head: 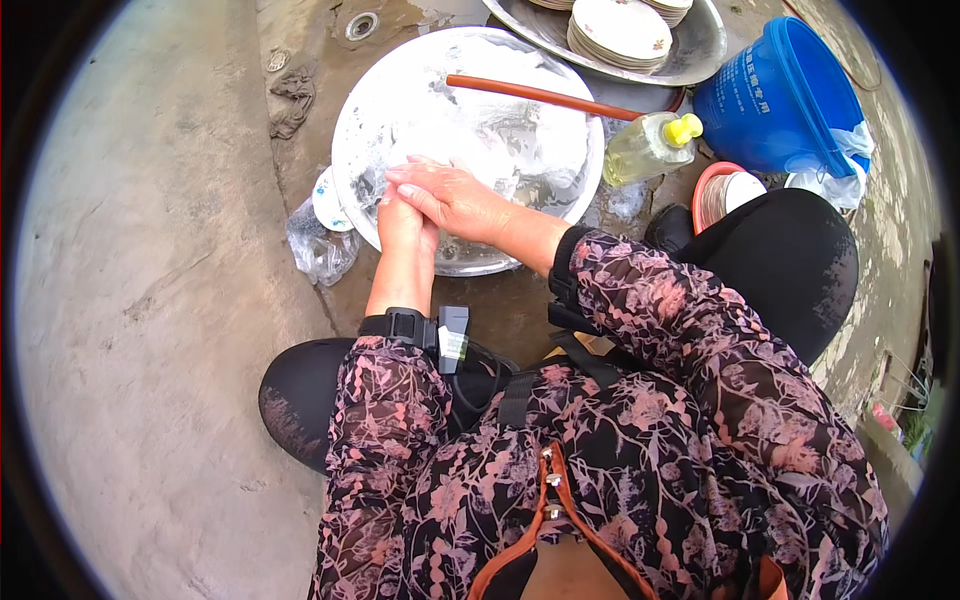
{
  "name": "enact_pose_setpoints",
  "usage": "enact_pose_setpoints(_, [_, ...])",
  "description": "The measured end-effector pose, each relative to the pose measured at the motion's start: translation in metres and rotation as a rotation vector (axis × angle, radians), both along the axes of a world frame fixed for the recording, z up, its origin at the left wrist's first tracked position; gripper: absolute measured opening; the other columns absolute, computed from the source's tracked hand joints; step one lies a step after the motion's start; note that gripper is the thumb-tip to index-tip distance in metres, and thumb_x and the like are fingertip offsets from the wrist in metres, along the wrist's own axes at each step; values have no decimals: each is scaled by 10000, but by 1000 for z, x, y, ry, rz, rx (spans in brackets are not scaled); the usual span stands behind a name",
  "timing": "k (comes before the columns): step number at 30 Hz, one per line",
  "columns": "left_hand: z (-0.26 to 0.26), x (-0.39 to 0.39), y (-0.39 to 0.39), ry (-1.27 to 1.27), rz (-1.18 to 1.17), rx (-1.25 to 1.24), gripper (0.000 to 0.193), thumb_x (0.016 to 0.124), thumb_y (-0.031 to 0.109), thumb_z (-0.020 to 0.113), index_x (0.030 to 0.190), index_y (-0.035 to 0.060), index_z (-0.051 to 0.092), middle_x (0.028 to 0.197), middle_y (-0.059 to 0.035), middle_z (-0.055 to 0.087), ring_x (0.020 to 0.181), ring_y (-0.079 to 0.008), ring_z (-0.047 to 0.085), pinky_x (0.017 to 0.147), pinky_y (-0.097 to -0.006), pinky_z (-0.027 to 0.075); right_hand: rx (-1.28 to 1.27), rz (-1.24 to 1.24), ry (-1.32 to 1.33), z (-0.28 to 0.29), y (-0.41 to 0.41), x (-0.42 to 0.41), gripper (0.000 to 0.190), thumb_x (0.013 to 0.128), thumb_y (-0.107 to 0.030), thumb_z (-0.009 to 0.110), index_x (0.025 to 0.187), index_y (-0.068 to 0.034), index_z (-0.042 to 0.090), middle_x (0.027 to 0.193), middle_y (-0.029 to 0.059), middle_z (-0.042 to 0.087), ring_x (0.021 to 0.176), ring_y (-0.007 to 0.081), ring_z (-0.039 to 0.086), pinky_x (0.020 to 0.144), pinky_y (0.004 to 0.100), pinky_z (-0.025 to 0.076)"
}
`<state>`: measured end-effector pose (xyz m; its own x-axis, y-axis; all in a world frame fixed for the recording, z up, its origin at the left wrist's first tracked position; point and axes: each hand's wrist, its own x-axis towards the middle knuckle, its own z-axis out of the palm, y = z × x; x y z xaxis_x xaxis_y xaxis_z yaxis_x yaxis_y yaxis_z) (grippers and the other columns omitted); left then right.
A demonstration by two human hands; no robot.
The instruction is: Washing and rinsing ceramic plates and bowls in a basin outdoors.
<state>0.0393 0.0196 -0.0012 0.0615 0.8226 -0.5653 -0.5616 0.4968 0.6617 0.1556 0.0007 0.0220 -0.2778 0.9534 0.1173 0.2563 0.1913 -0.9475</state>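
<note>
My right hand (461, 201) lies over my left hand (405, 223), the two pressed together above the near left part of a wide, round basin (466, 268). White suds (427, 120) cover much of the water in it. The fingers of my left hand are mostly hidden under the right, and whether anything lies between the palms cannot be seen. Across the far side of the basin rests a reddish-brown tube (525, 91). Right of the rim a clear pump bottle (643, 154) with a yellow top holds pale yellow liquid.
Stacked plates (619, 34) sit in a metal basin (701, 56) at the back. A blue bucket (757, 97) stands right, behind a red bowl (701, 199) of stacked dishes. Left are a clear plastic bag (322, 247), a rag (292, 101) and a floor drain (362, 26).
</note>
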Motion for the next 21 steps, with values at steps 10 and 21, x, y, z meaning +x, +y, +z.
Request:
enact_pose_setpoints(10, [24, 19, -3, -70, -73, 75, 291, 835, -15, 551, 1109, -94, 490, 1092, -167, 574, 1045, -251, 557, 926, -366, 434, -752, -319, 458, -46, 15, 87, 431, 905, -335, 512, 1198, -20, 510, 1148, 139, 580, 1058, 238, 560, 905, 370, 448])
enact_pose_setpoints(21, [38, 46, -7, 194, -184, -282, 675, 855, 465, 570, 1223, -73, 393, 1206, -167, 496, 1162, -239, 454, 856, -448, 458, -548, -267, 318, 4, -3, 47, 237, 874, -141, 556, 1075, -19, 585, 1015, 153, 633, 917, 214, 622, 804, 322, 497])
